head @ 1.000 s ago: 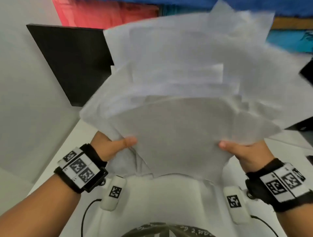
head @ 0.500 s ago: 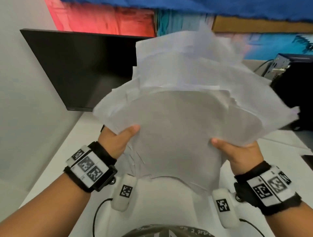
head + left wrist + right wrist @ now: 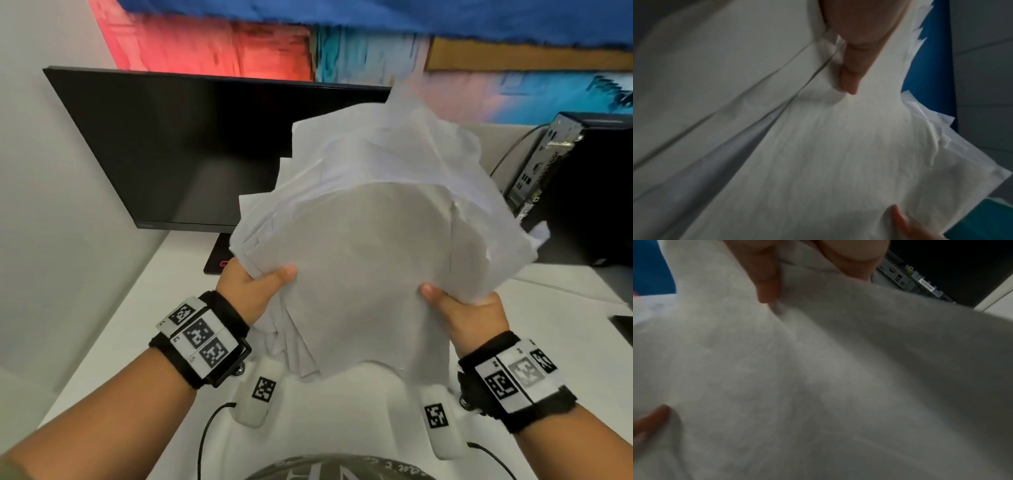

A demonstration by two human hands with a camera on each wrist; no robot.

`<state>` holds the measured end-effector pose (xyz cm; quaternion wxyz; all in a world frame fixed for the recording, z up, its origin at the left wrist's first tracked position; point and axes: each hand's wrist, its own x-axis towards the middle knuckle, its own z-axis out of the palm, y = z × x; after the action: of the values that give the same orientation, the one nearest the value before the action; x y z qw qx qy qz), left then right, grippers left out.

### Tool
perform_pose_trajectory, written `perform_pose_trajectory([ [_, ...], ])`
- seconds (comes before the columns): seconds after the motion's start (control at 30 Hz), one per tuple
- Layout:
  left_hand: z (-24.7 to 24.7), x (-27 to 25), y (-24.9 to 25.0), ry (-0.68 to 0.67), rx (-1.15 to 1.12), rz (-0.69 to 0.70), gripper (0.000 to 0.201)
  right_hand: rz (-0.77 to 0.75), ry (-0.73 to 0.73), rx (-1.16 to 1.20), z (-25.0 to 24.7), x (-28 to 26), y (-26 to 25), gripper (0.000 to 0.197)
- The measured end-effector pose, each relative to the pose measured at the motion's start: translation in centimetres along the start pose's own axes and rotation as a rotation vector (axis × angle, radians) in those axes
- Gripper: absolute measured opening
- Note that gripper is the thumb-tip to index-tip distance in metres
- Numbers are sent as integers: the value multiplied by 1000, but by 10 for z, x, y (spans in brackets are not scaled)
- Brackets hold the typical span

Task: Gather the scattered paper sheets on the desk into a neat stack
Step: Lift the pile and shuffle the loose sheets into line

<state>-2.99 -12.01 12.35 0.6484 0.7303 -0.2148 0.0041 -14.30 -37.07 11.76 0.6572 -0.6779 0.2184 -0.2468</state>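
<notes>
A loose bundle of several white paper sheets (image 3: 370, 246) is held upright above the white desk (image 3: 171, 284), its edges uneven and fanned at the top. My left hand (image 3: 253, 284) grips its lower left edge, thumb in front. My right hand (image 3: 462, 308) grips the lower right edge the same way. In the left wrist view the sheets (image 3: 828, 154) fill the frame under my thumb (image 3: 851, 78). The right wrist view shows the paper (image 3: 838, 378) pinched by my thumb (image 3: 766, 288). The fingers behind the sheets are hidden.
A dark monitor (image 3: 191, 147) stands at the back left on the desk, its base (image 3: 219, 257) just beyond my left hand. A black computer case (image 3: 582, 192) with cables stands at the back right. A white wall (image 3: 51, 205) borders the left side.
Both hands have moved closer together and the bundle has narrowed and dropped lower, uncovering the monitor and the computer case behind it. The grips stay on the lower edges.
</notes>
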Motion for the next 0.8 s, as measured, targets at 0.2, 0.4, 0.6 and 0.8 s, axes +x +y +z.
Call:
perform_pose_trajectory([
  [0.2,-22,-10,16,-66,-150,123,44,-148,-204,113,-25,-3,-13,28],
  [0.4,-12,8,-12,-144,-107,-36,69,-43,-351,67,-11,13,5,39],
  [0.6,-5,16,2,-170,-69,44,44,66,-169,81,-9,17,7,29],
  [0.8,-13,12,-2,-243,-161,78,63,72,-308,228,-36,6,10,27],
])
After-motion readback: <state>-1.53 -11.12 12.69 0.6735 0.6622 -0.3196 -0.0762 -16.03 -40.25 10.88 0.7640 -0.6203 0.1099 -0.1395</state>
